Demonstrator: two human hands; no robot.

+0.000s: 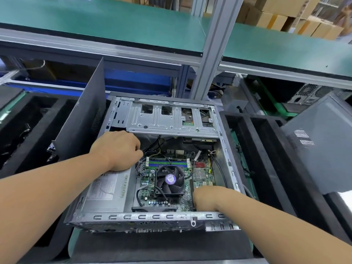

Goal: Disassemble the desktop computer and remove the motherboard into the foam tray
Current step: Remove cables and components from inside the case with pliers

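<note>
An open desktop case (152,218) lies flat in front of me. Inside it sits the green motherboard (202,175) with a black CPU fan (170,180) and blue RAM slots (167,162). My left hand (116,149) rests on the silver power supply (106,189), its fingers curled at a cable bundle (141,162) by the board's left edge. My right hand (209,199) reaches down onto the board's near right corner, fingertips hidden. A black foam tray (264,159) stands right of the case.
A grey side panel (82,119) leans upright left of the case, with another black foam tray (28,122) beyond it. A metal drive cage (171,119) spans the case's far end. Another grey computer case (320,145) sits at right. A shelf post (213,48) rises behind.
</note>
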